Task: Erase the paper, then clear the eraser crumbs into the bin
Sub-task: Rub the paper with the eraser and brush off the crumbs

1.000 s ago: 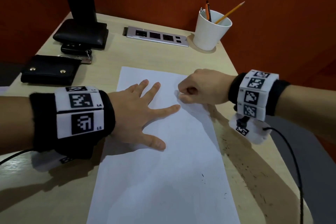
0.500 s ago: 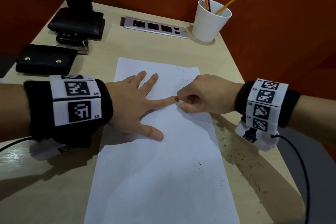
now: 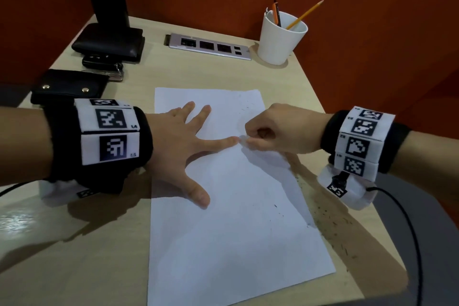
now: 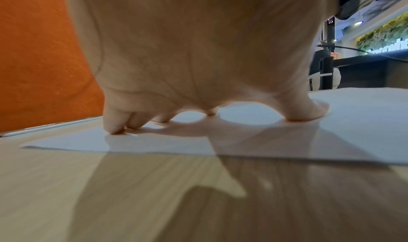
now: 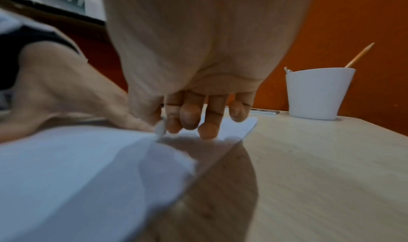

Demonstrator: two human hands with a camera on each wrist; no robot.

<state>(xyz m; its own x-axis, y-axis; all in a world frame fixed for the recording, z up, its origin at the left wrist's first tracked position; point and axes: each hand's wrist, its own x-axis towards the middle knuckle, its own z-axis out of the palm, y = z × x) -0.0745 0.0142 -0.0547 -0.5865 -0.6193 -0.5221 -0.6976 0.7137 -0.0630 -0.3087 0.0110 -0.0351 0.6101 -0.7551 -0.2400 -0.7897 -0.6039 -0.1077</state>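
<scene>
At the middle of the head view your left hand [image 3: 178, 146] lies flat, fingers spread, pressing the paper [image 3: 231, 231] onto the desk [image 3: 104, 256]. Just right of its index fingertip, your right hand [image 3: 275, 131] is curled, pinching a small white eraser [image 5: 160, 128] against the sheet. Dark crumbs [image 3: 332, 226] speckle the desk along the paper's right edge. A white cup [image 3: 280, 40] of pencils stands upper right.

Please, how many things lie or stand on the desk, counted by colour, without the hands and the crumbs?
White: 3 (paper, cup, eraser)
Black: 3 (wallet, key fob, pouch)
Silver: 1 (socket strip)
Total: 7
</scene>
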